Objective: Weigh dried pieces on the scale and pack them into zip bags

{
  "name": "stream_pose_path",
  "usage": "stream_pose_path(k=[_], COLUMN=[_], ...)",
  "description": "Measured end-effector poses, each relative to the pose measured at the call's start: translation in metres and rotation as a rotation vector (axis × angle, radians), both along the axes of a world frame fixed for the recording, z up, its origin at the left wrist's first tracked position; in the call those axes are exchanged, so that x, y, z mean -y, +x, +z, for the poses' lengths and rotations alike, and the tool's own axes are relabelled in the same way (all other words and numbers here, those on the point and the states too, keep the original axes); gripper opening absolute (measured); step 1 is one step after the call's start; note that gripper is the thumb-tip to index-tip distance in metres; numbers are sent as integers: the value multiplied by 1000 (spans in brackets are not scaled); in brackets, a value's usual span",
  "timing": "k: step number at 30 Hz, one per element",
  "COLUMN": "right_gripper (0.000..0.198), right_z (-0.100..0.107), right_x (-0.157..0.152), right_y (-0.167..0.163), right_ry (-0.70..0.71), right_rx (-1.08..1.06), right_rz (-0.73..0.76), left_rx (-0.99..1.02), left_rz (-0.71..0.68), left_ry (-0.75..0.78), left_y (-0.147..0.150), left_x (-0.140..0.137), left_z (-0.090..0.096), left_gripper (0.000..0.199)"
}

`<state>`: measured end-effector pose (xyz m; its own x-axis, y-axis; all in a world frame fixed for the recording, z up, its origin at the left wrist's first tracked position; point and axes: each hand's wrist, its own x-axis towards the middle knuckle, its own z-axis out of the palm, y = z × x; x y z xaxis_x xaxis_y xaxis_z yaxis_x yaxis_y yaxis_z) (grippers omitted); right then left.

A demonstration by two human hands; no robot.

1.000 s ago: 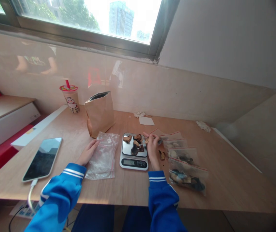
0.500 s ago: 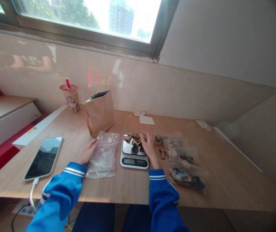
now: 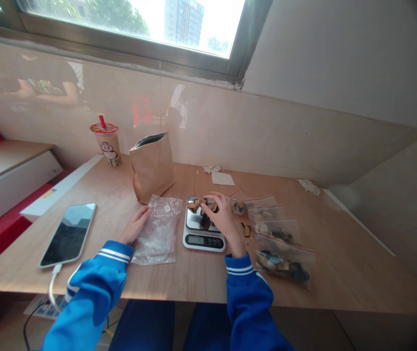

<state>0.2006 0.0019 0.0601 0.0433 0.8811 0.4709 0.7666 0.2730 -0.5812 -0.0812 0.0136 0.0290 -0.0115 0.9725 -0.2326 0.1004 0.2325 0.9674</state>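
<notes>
A white kitchen scale (image 3: 204, 242) with a lit display stands near the middle of the table. Curled, dried brown slices with dark edges (image 3: 205, 222) lie on its shiny plate. Over the plate's right side, my right hand (image 3: 223, 214) has its thumb and fingers closed round some of these slices, partly hiding them. My left hand (image 3: 137, 224) pinches the left edge of flat, clear zip bags (image 3: 155, 239) left of the scale. One loose dried slice (image 3: 246, 229) lies on the table beside my right wrist.
Filled zip bags (image 3: 285, 265) overlap at the right. Behind the flat bags stands an open brown paper bag (image 3: 153, 168), with a drink cup (image 3: 109, 148) further left. A phone (image 3: 69, 234) with a white cable lies at left. Crumpled tissue (image 3: 308, 186) and a paper slip (image 3: 223, 178) lie near the wall.
My right hand has shifted left over the plate and its fingers have closed round some slices. The display reading looks different. My left hand stays at the clear bags.
</notes>
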Motion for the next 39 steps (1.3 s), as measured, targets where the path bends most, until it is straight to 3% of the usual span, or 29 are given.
stream_pose_path(k=[5, 10, 19, 24, 28, 31, 36, 39], right_gripper=[26, 29, 21, 14, 18, 20, 18, 25], right_z=[12, 15, 10, 8, 13, 10, 0, 0], right_x=[13, -2, -18, -19, -23, -27, -27, -22], right_y=[-10, -18, -50, -46, -26, -9, 4, 13], right_ry=[-225, -185, -264, -219, -145, -109, -211, -154], right_rx=[132, 168, 478, 369, 116, 41, 90, -18], right_rz=[99, 112, 15, 12, -22, -82, 54, 114], left_rx=[1, 9, -18, -46, -29, -6, -24, -45], left_rz=[-14, -51, -98, -99, -78, -64, -40, -36], left_ry=[21, 53, 84, 106, 102, 88, 50, 31], left_y=[-1, -4, -7, -6, -5, -4, -2, -2], left_x=[0, -2, -6, -6, -5, -5, -3, 0], left_z=[-1, -9, -16, -17, -15, -13, -7, -3], left_gripper=[25, 32, 38, 39, 36, 30, 27, 26])
